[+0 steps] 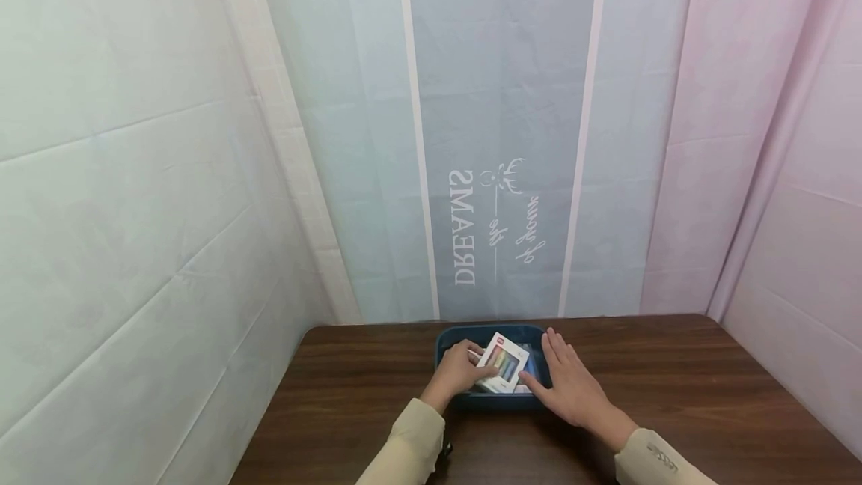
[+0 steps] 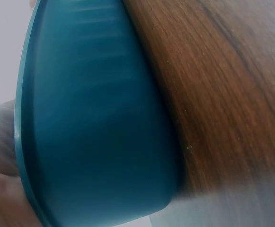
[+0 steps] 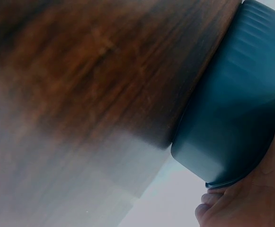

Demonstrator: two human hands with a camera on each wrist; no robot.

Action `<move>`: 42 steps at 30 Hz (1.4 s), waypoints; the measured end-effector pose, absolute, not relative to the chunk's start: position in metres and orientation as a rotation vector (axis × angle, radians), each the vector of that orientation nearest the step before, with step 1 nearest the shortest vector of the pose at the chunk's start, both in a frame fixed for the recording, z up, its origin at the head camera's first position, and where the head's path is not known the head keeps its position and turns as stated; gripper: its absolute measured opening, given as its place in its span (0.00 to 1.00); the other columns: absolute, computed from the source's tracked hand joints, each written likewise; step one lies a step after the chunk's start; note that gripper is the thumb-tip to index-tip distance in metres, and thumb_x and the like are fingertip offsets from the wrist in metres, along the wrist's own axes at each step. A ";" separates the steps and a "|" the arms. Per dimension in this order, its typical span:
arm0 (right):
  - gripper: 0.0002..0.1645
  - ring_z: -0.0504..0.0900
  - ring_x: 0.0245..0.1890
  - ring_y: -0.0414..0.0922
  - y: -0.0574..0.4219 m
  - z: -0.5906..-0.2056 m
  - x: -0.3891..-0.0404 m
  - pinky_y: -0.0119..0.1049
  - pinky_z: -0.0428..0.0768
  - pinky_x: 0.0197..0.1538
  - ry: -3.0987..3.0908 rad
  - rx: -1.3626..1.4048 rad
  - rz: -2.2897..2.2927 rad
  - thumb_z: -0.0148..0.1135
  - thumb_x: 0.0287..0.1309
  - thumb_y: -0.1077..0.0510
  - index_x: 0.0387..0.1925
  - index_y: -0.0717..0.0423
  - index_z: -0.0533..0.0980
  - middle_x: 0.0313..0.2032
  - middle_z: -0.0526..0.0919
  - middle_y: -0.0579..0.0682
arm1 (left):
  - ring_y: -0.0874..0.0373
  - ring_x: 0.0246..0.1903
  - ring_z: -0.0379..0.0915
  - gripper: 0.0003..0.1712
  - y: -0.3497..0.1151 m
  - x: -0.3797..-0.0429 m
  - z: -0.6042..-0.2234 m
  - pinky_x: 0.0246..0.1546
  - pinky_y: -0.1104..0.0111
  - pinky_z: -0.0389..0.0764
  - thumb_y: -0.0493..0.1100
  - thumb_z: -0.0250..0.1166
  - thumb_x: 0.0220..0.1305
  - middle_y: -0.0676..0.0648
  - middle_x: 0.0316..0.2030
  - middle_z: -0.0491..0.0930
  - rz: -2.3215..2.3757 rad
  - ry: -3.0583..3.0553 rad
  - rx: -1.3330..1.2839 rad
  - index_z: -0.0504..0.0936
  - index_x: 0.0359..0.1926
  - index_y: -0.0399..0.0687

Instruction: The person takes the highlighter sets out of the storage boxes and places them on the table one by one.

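A dark teal plastic basket (image 1: 485, 400) stands on the table, with a white box (image 1: 501, 362) lying tilted inside it. The box has a red mark and a window showing coloured strips; its exact contents are too small to tell. My left hand (image 1: 460, 370) grips the box's left side, thumb over its front. Along the basket's right rim my right hand (image 1: 572, 388) lies with straight fingers, the thumb close to the box. Bluish and white items (image 1: 532, 365) lie partly hidden under the box. Both wrist views show mainly the basket's outer wall (image 2: 99, 118).
The brown wood-grain table (image 1: 673, 380) extends on both sides of the basket. Behind it hangs a printed cloth (image 1: 498, 133) with lettering, and pale cloth walls flank the table. A small dark object (image 1: 445, 451) shows beside the left sleeve.
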State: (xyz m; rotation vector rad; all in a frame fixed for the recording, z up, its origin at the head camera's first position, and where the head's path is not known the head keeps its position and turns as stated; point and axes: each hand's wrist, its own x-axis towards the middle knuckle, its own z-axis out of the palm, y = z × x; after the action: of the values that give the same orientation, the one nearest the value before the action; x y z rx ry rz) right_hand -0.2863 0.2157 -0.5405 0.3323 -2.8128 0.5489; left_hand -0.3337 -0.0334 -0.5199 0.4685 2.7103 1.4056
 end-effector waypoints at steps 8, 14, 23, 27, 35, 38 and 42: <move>0.63 0.54 0.81 0.69 0.214 -0.540 -0.286 0.67 0.55 0.80 -2.814 0.335 0.568 0.57 0.72 0.26 0.78 0.77 0.57 0.81 0.54 0.73 | 0.60 0.31 0.77 0.32 -0.037 -0.336 -0.519 0.26 0.67 0.81 0.44 0.82 0.62 0.47 0.39 0.85 1.444 2.646 0.552 0.82 0.65 0.45; 0.62 0.55 0.81 0.69 0.215 -0.540 -0.286 0.67 0.55 0.79 -2.809 0.335 0.553 0.57 0.72 0.26 0.78 0.77 0.57 0.80 0.55 0.73 | 0.59 0.35 0.80 0.34 -0.041 -0.337 -0.519 0.32 0.64 0.84 0.44 0.81 0.63 0.45 0.45 0.86 1.443 2.598 0.594 0.81 0.68 0.47; 0.62 0.55 0.81 0.69 0.214 -0.539 -0.286 0.67 0.55 0.80 -2.812 0.340 0.571 0.58 0.72 0.27 0.78 0.77 0.57 0.81 0.54 0.73 | 0.59 0.37 0.80 0.37 -0.043 -0.340 -0.514 0.36 0.64 0.85 0.41 0.80 0.64 0.44 0.46 0.88 1.419 2.556 0.632 0.79 0.72 0.45; 0.62 0.54 0.81 0.68 0.214 -0.538 -0.286 0.66 0.54 0.80 -2.825 0.328 0.565 0.58 0.72 0.27 0.79 0.76 0.57 0.81 0.53 0.73 | 0.58 0.36 0.80 0.38 -0.044 -0.340 -0.512 0.36 0.64 0.84 0.40 0.80 0.63 0.42 0.46 0.87 1.394 2.562 0.646 0.78 0.72 0.45; 0.63 0.54 0.81 0.70 0.215 -0.539 -0.286 0.67 0.55 0.80 -2.821 0.338 0.557 0.57 0.72 0.26 0.78 0.77 0.57 0.81 0.54 0.74 | 0.56 0.38 0.81 0.37 -0.044 -0.339 -0.511 0.38 0.61 0.85 0.36 0.80 0.62 0.41 0.47 0.86 1.455 2.536 0.638 0.78 0.72 0.46; 0.63 0.54 0.81 0.69 0.216 -0.540 -0.287 0.66 0.55 0.80 -2.818 0.333 0.556 0.56 0.72 0.25 0.79 0.77 0.57 0.81 0.54 0.73 | 0.55 0.38 0.81 0.37 -0.044 -0.340 -0.510 0.38 0.61 0.84 0.34 0.79 0.62 0.40 0.45 0.86 1.497 2.532 0.641 0.78 0.72 0.44; 0.63 0.54 0.81 0.69 0.216 -0.540 -0.287 0.67 0.55 0.80 -2.815 0.334 0.555 0.57 0.73 0.26 0.78 0.77 0.57 0.81 0.54 0.73 | 0.55 0.37 0.82 0.37 -0.044 -0.340 -0.511 0.36 0.63 0.83 0.34 0.78 0.63 0.41 0.44 0.87 1.547 2.535 0.632 0.78 0.72 0.44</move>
State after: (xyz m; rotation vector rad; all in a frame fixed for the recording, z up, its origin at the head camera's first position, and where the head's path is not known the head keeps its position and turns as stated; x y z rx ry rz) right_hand -0.2870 0.2156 -0.5400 0.3345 -2.8146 0.5547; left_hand -0.3395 -0.0436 -0.5110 0.6322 2.5346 1.5467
